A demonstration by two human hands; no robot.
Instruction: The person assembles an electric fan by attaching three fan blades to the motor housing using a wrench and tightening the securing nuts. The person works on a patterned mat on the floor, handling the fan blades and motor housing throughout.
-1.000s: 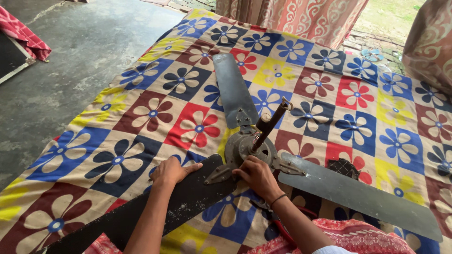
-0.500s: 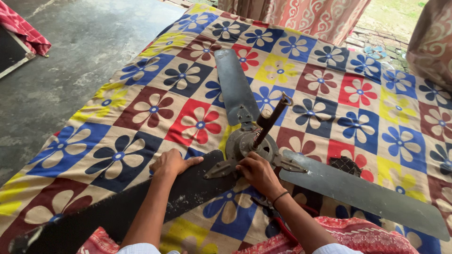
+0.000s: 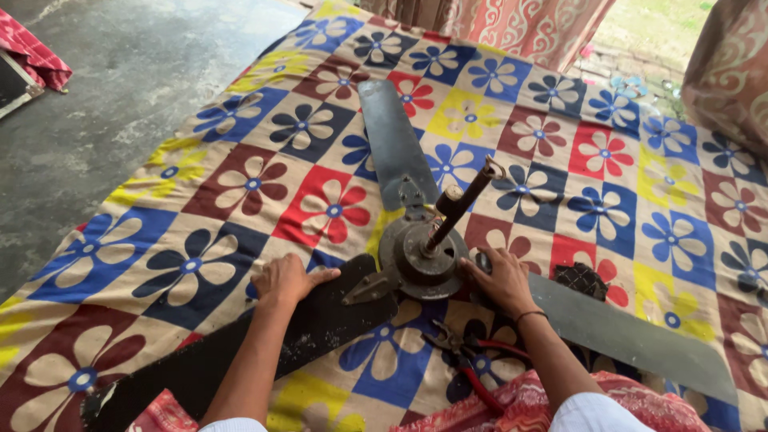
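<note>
Head view, right hand (image 3: 502, 280) hides blade (image 3: 632, 336) bracket (unseen)

A patchwork cloth of red, blue, yellow, brown and cream squares, each printed with a large flower (image 3: 240, 180), lies spread across a grey, stained concrete floor (image 3: 104, 96). At the far left edge, a red checked fabric (image 3: 32, 56) rests on the floor over a flat dark board (image 3: 12, 86). Pink curtains with cream swirls (image 3: 528, 28) hang along the far side, and another patterned drape (image 3: 732, 72) stands at the right. Daylight falls on green ground (image 3: 656, 28) beyond them.
</note>
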